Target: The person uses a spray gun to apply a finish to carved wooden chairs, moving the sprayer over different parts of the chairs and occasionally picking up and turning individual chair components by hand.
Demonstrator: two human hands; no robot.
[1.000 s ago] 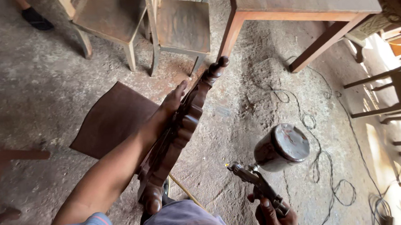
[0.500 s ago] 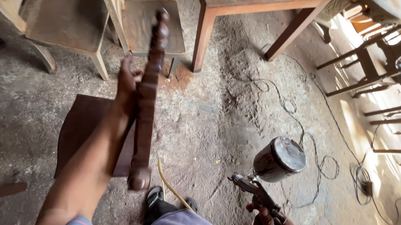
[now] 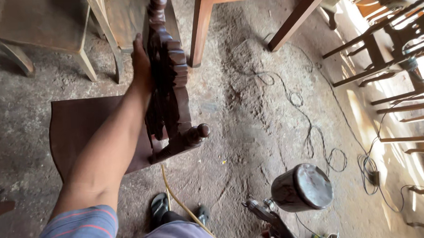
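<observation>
Dark brown carved wooden furniture piece with turned knobs (image 3: 170,82), glossy stained, held up off floor by left hand (image 3: 141,64) gripping its left edge, long axis running near to far, one round knob at far end, another poking right at near end. Spray gun with round dark metal cup (image 3: 300,187), stain-smeared, low right, cup tilted, nozzle pointing left; holding hand not visible.
</observation>
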